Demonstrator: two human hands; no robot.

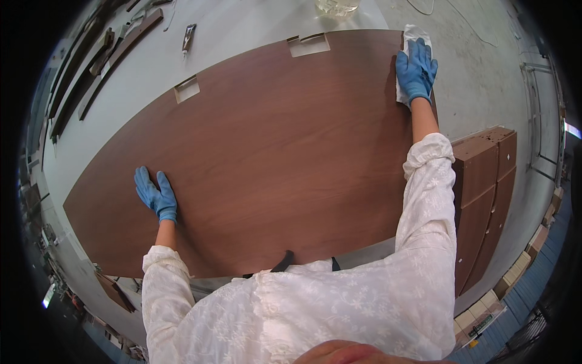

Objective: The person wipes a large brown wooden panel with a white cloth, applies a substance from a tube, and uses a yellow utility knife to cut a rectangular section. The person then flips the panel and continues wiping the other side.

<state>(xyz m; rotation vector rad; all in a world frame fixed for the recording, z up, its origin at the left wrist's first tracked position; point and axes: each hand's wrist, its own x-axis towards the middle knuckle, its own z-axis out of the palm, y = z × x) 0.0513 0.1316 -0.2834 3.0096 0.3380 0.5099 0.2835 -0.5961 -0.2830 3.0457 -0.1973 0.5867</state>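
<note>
A large brown wood-grain panel (273,139) with a curved far edge lies flat in front of me. Two rectangular cutouts break that curved edge. At the panel's far right edge my right hand (417,71), in a blue glove, holds a white cloth (402,94) against the wood; its fingers lie over the cloth and part of the cloth is hidden beneath them. My left hand (157,195), also gloved in blue, rests on the left part of the panel with its fingers stretched and thumb apart. Nothing is in it.
Dark brown strips (124,57) lie at the far left of the pale work surface. A small tube (189,39) lies beyond the panel, and a clear container (337,7) stands at the top. Stacked brown boards (485,200) stand to my right, beside the panel.
</note>
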